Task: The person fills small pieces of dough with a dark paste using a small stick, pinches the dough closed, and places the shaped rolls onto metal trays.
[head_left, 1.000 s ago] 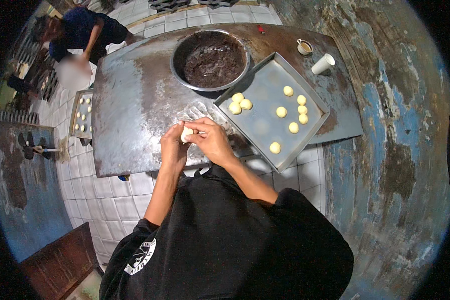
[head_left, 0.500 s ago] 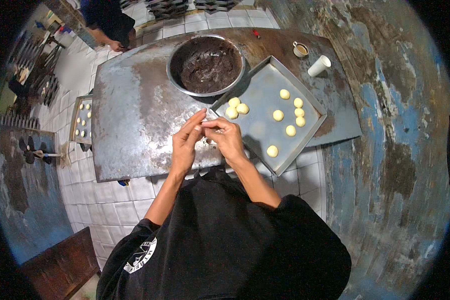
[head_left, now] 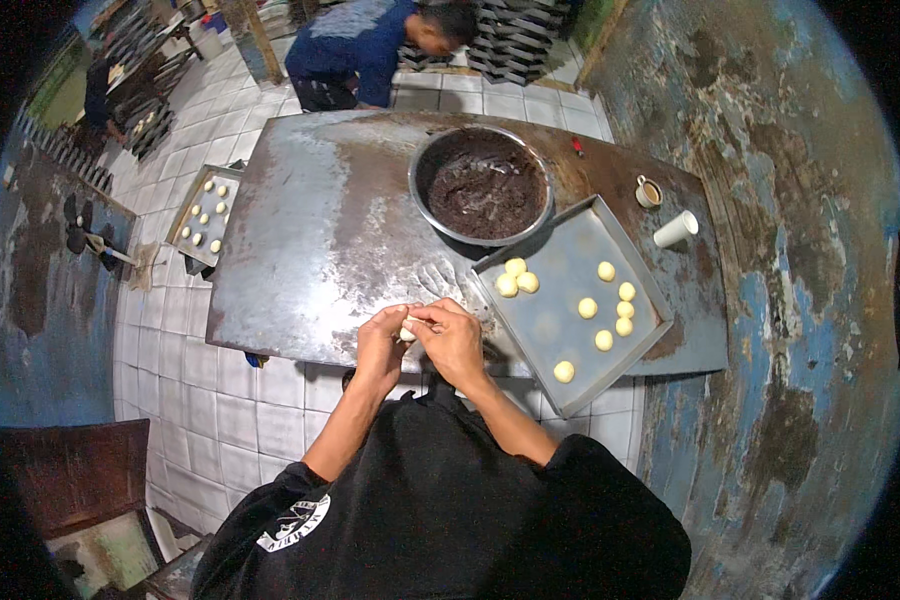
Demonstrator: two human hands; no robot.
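Over the near edge of the metal table, my left hand and my right hand meet, fingertips bent inward. Between them they pinch a small pale dough ball, mostly covered by the fingers. To the right of my hands lies a square metal tray with several pale yellow dough balls spread over it. Three of them sit clustered near its left corner. Beyond my hands stands a large metal bowl holding a dark brown, crumbly mass.
A cup of brown drink and a white tumbler stand on the right. A small red object lies beyond the tray. Another person bends beyond the far edge. Another tray of dough balls sits left of the table.
The view has shifted, so the table appears lower. My fingers have closed in, and a dough ball now shows between them. The other person is bending and more fully in view.
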